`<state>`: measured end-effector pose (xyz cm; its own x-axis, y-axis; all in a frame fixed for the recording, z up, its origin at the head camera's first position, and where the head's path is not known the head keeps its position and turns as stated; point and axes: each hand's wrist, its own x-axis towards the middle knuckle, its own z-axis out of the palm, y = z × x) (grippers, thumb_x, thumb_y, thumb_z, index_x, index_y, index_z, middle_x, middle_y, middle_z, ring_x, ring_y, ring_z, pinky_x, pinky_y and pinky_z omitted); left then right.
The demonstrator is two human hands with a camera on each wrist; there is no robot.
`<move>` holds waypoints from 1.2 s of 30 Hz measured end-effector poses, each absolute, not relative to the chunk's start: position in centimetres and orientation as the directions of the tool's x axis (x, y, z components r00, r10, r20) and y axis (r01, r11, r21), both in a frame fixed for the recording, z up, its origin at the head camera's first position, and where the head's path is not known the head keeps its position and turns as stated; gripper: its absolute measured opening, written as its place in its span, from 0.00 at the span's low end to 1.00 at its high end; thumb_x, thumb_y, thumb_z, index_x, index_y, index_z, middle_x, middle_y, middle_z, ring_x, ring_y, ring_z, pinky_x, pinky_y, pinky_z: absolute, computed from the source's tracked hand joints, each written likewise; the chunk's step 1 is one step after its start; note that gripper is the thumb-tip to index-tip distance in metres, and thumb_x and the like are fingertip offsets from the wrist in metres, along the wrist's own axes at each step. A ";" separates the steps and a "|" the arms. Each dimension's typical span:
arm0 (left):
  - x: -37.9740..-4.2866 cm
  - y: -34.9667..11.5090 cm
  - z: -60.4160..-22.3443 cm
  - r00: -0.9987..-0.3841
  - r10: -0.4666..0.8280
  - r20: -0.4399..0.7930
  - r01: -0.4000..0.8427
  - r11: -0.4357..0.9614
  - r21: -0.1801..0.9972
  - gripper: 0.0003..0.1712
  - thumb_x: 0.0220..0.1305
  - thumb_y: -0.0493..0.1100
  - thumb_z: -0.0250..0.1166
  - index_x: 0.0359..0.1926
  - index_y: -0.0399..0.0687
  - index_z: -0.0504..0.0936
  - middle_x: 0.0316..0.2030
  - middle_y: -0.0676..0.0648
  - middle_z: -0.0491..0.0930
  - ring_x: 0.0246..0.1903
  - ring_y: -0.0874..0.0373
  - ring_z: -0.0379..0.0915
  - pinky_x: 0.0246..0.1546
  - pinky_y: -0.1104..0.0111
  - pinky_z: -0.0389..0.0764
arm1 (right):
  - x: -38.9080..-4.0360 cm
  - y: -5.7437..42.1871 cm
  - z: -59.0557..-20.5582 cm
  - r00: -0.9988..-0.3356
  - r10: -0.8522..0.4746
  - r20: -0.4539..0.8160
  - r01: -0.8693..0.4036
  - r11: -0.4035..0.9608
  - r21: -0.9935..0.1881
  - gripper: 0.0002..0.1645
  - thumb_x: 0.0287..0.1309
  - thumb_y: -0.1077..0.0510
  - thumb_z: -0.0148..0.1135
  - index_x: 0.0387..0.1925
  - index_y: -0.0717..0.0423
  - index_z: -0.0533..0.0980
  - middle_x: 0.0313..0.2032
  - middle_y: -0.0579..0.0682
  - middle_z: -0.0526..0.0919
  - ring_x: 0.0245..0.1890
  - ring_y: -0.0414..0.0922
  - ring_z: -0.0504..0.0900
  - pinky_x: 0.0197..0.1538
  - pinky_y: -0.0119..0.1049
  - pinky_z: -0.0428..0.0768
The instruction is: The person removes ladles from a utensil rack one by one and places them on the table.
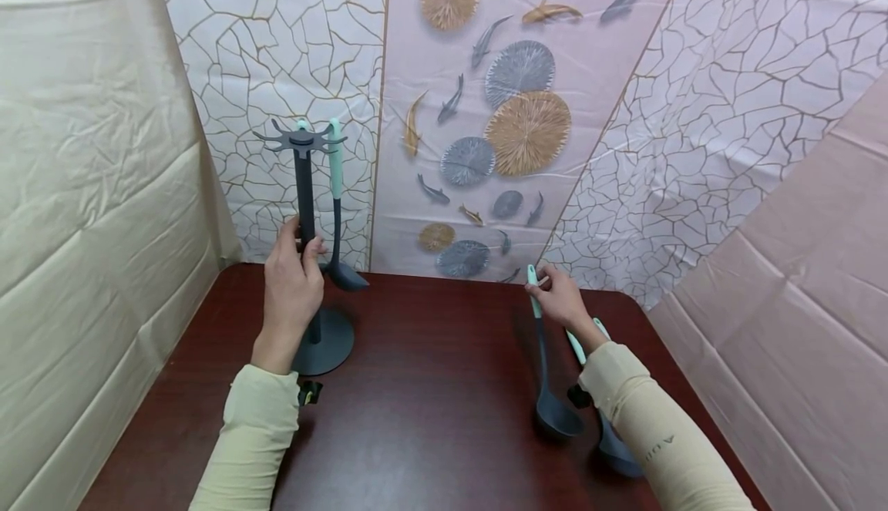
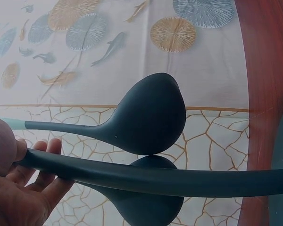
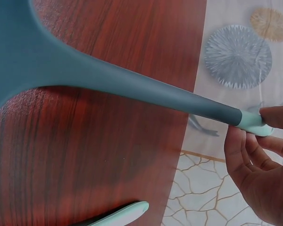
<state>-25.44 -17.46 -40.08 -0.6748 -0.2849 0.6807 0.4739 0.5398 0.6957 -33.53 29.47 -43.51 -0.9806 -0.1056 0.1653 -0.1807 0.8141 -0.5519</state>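
My left hand [image 1: 293,287] grips the upright pole of a dark utensil stand [image 1: 324,355], thumb on one side and fingers on the other. A mint-handled utensil [image 1: 336,168] with a dark rounded head hangs from the stand's hooked top. In the left wrist view its head [image 2: 148,115] is close to a second rounded head [image 2: 151,212], partly behind the pole. My right hand [image 1: 560,295] pinches the mint handle of a dark ladle [image 1: 557,417] near its end. The ladle is tilted, bowl lowest; whether the bowl touches the table cannot be told.
More mint-handled utensils lie on the right of the dark red table [image 1: 416,418], partly hidden by my right forearm; one dark head [image 1: 617,455] shows beside the sleeve. A patterned cloth [image 1: 472,210] hangs behind the table, with plain cloth [image 1: 90,187] along the left side.
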 end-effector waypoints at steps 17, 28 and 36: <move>-25.3 -17.3 -40.1 -0.673 -0.283 0.683 0.474 0.545 0.692 0.22 0.81 0.39 0.58 0.70 0.36 0.71 0.47 0.34 0.82 0.46 0.41 0.86 0.47 0.43 0.84 | -33.0 29.9 -43.9 -0.981 -0.083 0.174 -0.165 0.830 -0.533 0.11 0.73 0.57 0.66 0.48 0.62 0.78 0.36 0.60 0.86 0.30 0.50 0.80 0.35 0.44 0.76; -25.4 -17.4 -39.9 -0.667 -0.281 0.691 0.487 0.537 0.689 0.23 0.82 0.40 0.58 0.70 0.34 0.70 0.47 0.34 0.82 0.46 0.41 0.86 0.50 0.42 0.84 | -33.1 30.6 -44.3 -0.981 -0.102 0.163 -0.172 0.844 -0.508 0.16 0.73 0.56 0.65 0.51 0.65 0.79 0.38 0.60 0.86 0.36 0.55 0.82 0.41 0.50 0.79; -25.3 -17.3 -40.1 -0.677 -0.285 0.679 0.478 0.531 0.700 0.23 0.82 0.41 0.57 0.70 0.35 0.70 0.47 0.34 0.82 0.46 0.41 0.85 0.49 0.42 0.83 | -33.0 31.1 -45.2 -0.990 -0.084 0.112 -0.128 0.867 -0.481 0.17 0.72 0.54 0.65 0.52 0.64 0.78 0.39 0.60 0.86 0.40 0.58 0.83 0.43 0.53 0.80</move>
<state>-25.26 -17.30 -40.06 -0.6770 -0.2850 0.6785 0.4778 0.5311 0.6998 -33.01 31.08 -45.23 -0.9901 -0.0836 0.1124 -0.1279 0.8672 -0.4812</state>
